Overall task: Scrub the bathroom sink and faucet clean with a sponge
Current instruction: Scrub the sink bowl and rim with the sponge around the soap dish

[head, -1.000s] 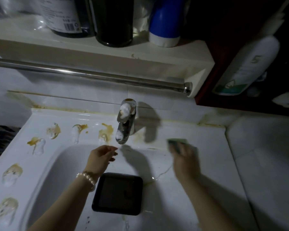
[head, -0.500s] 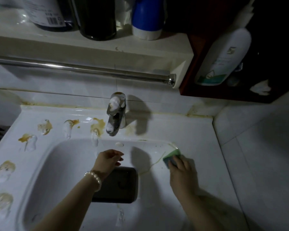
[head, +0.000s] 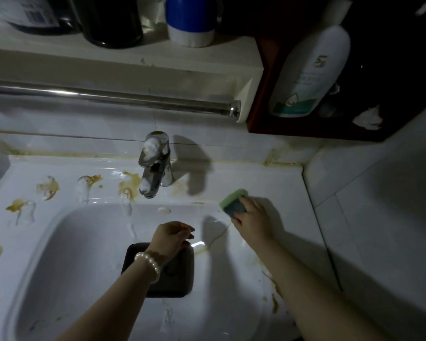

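Head view: right hand (head: 252, 219) grips the sponge (head: 233, 202), pressed on the sink (head: 276, 183) rim by the basin's far right corner. Left hand (head: 172, 236) hovers over the basin, loosely curled, holding nothing. The faucet (head: 155, 166) and brown stains (head: 130, 183) lie leftward along the back edge, nearer the left hand; the rim between looks open.

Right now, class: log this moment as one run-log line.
right hand: presses sponge on sink rim | left hand: idle over basin | faucet: off | stains: remain
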Motion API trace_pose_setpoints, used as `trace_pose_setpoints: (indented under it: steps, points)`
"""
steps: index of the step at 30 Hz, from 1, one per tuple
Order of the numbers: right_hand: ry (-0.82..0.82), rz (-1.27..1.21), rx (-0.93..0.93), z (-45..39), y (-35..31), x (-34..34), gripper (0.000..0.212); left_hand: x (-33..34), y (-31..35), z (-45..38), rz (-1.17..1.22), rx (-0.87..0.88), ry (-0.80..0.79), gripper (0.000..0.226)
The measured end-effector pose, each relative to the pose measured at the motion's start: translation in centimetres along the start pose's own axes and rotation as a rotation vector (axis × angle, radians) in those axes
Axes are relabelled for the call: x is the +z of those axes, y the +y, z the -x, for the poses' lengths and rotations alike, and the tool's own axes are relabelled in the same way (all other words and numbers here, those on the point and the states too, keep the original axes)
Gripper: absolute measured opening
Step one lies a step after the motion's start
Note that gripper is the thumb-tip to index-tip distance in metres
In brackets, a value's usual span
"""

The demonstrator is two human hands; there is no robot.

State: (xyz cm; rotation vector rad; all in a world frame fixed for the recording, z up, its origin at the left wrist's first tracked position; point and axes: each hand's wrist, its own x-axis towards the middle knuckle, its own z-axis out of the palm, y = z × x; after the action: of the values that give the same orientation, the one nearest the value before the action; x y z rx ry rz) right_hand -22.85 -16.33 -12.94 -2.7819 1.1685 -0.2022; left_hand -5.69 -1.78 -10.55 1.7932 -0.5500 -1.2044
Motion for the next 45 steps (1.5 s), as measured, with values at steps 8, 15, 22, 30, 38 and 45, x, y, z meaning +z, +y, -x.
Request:
trace_pose_setpoints:
  steps: [8, 15, 22, 30, 38, 45]
  points:
    - [0.123, -0.175, 0.503, 9.2, 6.2, -2.4, 0.013, 3.2, 0.2, -0.1, -0.132, -0.024, -0.062, 0.015]
    - [0.000, -0.164, 0.016, 16.5, 1.5, -3.0, 0.022, 8.1, 0.1, 2.6, -0.415, -0.025, -0.425, 0.015]
    - [-0.058, -0.085, 0.568, 17.9, 4.8, -3.6, 0.035, 6.5, -1.3, 4.9, -0.507, 0.056, -0.543, 0.015]
    - [0.043, -0.181, 0.402, 19.4, -0.4, -1.9, 0.028, 4.9, -3.7, 6.8, -0.570, 0.144, -0.707, 0.014]
    - [-0.068, -0.150, 0.285, 23.2, -3.4, 0.2, 0.035, 5.5, -4.7, 7.4, -0.572, 0.158, -0.688, 0.015]
    - [-0.087, -0.114, 0.503, 21.6, -1.5, -3.0, 0.030, 4.9, -5.3, 8.2, -0.552, 0.131, -0.684, 0.017]
